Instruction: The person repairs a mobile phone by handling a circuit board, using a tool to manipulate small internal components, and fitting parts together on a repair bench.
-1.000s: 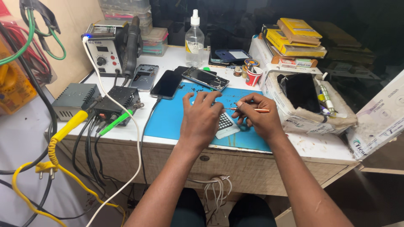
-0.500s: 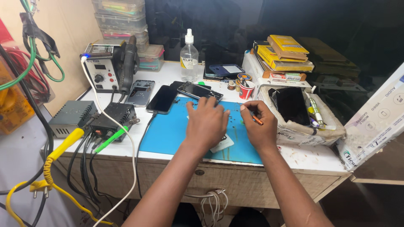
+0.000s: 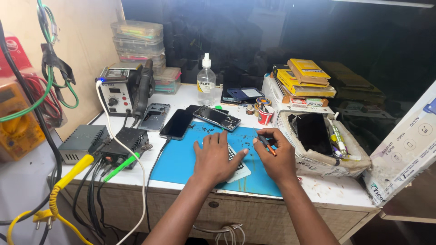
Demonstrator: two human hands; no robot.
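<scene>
Left hand (image 3: 215, 156) lies flat, open, pinning the small phone part (image 3: 237, 167) on the blue mat (image 3: 181, 159), near counter edge; right hand (image 3: 277, 156) pinches an orange-tipped tool (image 3: 265, 144) just beside it; best keep that press steady, tip low.

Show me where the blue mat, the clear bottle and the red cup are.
blue mat (image 3: 179, 163): head view, bare left part.
clear bottle (image 3: 206, 86): head view, middle of its body.
red cup (image 3: 265, 116): head view, its front wall.

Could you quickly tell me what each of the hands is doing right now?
Left hand: open, flat on the small device.
Right hand: closed on an orange-tipped tool.
</scene>
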